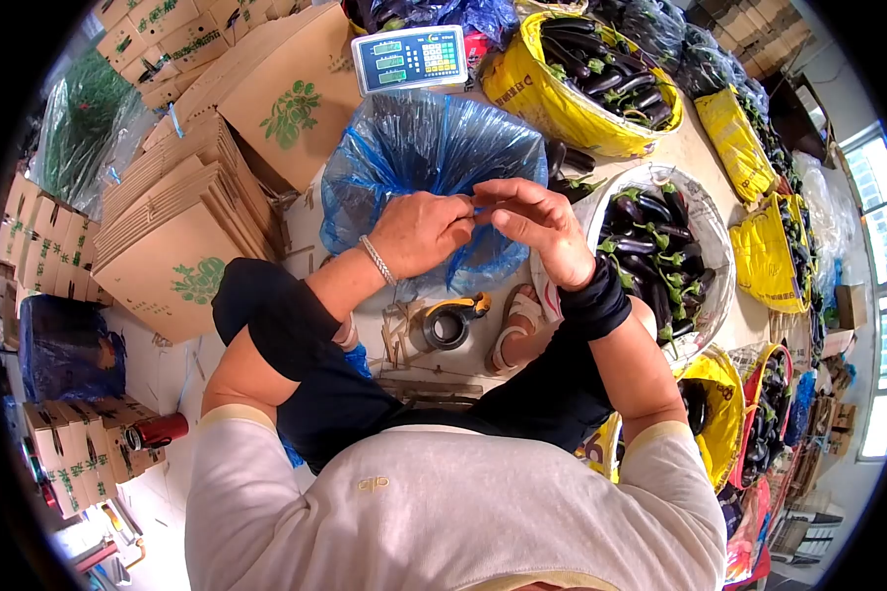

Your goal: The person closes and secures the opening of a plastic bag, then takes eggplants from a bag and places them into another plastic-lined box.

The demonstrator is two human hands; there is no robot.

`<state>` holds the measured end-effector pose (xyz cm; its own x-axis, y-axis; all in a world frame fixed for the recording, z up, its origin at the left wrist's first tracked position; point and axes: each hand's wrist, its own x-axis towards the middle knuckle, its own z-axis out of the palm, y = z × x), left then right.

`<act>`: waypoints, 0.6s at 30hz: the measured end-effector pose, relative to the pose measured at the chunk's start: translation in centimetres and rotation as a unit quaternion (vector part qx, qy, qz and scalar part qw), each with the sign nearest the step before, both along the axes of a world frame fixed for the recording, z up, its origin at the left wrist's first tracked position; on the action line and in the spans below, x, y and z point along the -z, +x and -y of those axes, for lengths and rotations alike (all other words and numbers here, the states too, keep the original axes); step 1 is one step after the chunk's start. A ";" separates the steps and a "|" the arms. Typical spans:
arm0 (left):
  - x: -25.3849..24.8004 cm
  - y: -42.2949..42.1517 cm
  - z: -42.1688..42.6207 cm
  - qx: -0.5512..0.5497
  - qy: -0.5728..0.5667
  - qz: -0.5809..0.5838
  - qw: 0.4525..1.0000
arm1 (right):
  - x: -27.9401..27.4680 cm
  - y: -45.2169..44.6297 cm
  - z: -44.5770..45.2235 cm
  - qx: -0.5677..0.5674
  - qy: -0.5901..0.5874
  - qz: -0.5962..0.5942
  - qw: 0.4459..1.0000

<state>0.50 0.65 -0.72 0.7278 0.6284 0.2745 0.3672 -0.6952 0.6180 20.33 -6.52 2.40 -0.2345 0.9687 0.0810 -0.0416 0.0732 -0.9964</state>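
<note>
A blue plastic bag [432,123] lies spread in front of me, its folds drawn in toward the middle just beyond my hands. My left hand [422,232] is over the bag's near part, fingers curled in; what they hold, if anything, is hidden. My right hand [542,227] meets it at the fingertips, thumb and fingers curved and apart, with nothing visible in it. On the floor below the bag, between my feet, is a tape dispenser [449,323] with a yellow-orange end.
Flattened cardboard boxes [158,236] lean at the left beside a larger carton [286,98]. A digital scale [410,59] stands behind the bag. Eggplants fill a yellow sack [522,84] and a white sack [724,286] at the right. A red can [158,430] is at the lower left.
</note>
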 end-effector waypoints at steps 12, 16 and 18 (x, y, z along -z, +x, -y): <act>-1.1 0.2 0.1 -0.015 0.010 0.066 0.998 | 0.4 -0.9 -2.2 0.031 0.034 0.043 0.998; -0.9 -0.3 0.0 -0.038 0.023 0.046 0.998 | 0.3 -1.6 -2.6 0.038 0.076 0.096 0.992; -0.5 -0.7 0.1 -0.044 0.037 0.028 0.998 | -0.1 -2.1 -2.4 0.037 0.108 0.147 0.983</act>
<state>-0.16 0.53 -0.19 0.6523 0.6660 0.3618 0.3954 -0.7063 0.5872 18.23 -4.15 2.50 -0.2080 0.9519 0.2250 0.2594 0.2755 -0.9256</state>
